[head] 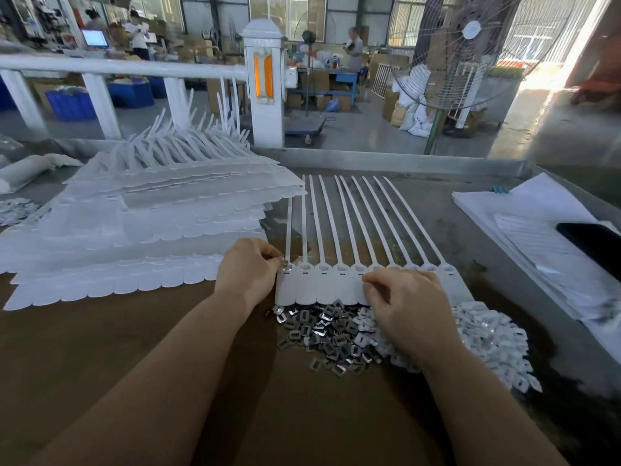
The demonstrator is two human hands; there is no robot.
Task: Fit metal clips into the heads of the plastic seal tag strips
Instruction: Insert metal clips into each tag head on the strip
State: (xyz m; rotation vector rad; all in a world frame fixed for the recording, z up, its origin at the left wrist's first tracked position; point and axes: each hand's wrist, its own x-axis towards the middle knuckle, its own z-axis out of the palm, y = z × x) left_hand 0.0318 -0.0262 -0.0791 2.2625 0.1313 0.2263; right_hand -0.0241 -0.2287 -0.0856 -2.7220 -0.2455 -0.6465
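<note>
A joined row of white plastic seal tag strips (pixel 339 284) lies flat on the table, heads toward me and thin tails fanning away. My left hand (pixel 247 272) pinches a small metal clip (pixel 285 263) at the head of the leftmost strip. My right hand (pixel 406 306) lies curled on the tags to the right of the row's middle, fingertips at the heads; I cannot see a clip in it. A heap of loose metal clips (pixel 329 334) lies just in front of the row, partly under my right wrist.
A tall stack of more tag strip sheets (pixel 141 223) fills the table's left. Small white plastic pieces (pixel 490 341) are piled at the right, beside white papers (pixel 537 223) and a dark phone (pixel 591 243). A fan (pixel 470 52) stands behind the table.
</note>
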